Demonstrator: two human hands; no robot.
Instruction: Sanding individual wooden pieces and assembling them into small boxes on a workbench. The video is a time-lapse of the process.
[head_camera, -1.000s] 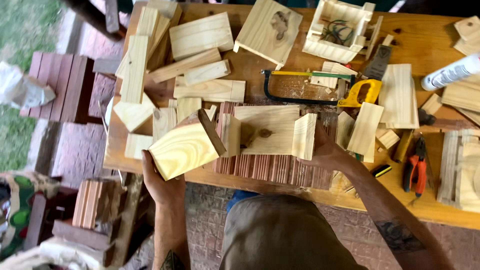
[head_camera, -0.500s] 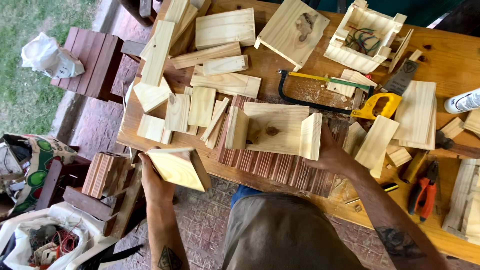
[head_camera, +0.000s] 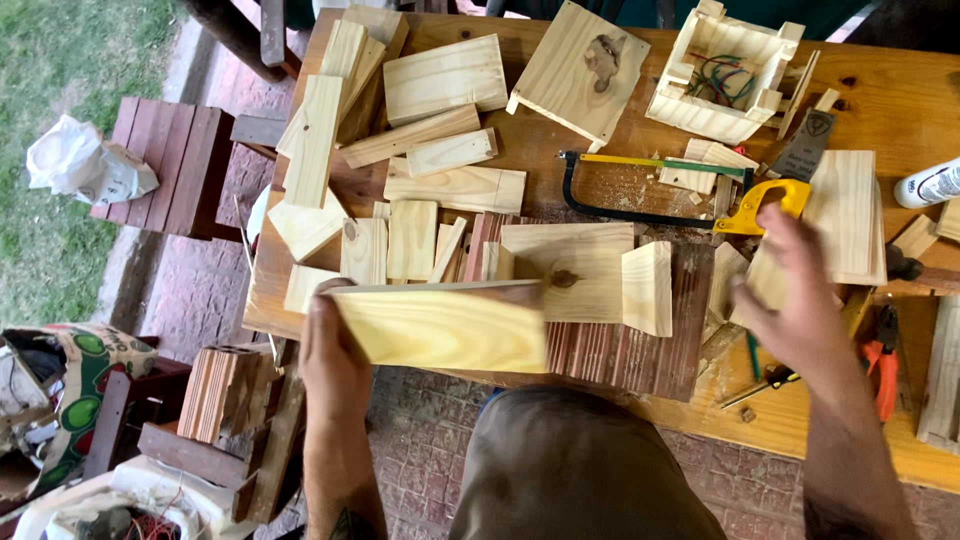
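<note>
The left hand grasps one pale wooden board by its left end and holds it flat, just above the near edge of the workbench. The right hand is blurred; its fingers look loosely spread and it holds nothing that can be seen, above the right part of the bench, near a wide pale plank.

Behind the held board stands one half-built wooden piece, made of a flat panel with a knot and a short upright block at its right side. It rests on a dark ribbed panel. The held board covers the left lower corner of this piece.

To the left lie many loose offcuts, at least ten, some touching each other. One hacksaw with a yellow handle lies behind the piece. One open wooden box with coloured wires inside stands at the far side, beside one square board with a dark knot. One pair of orange-handled pliers lies at the right, near the front edge. One white tube lies at the right edge of the view.
</note>
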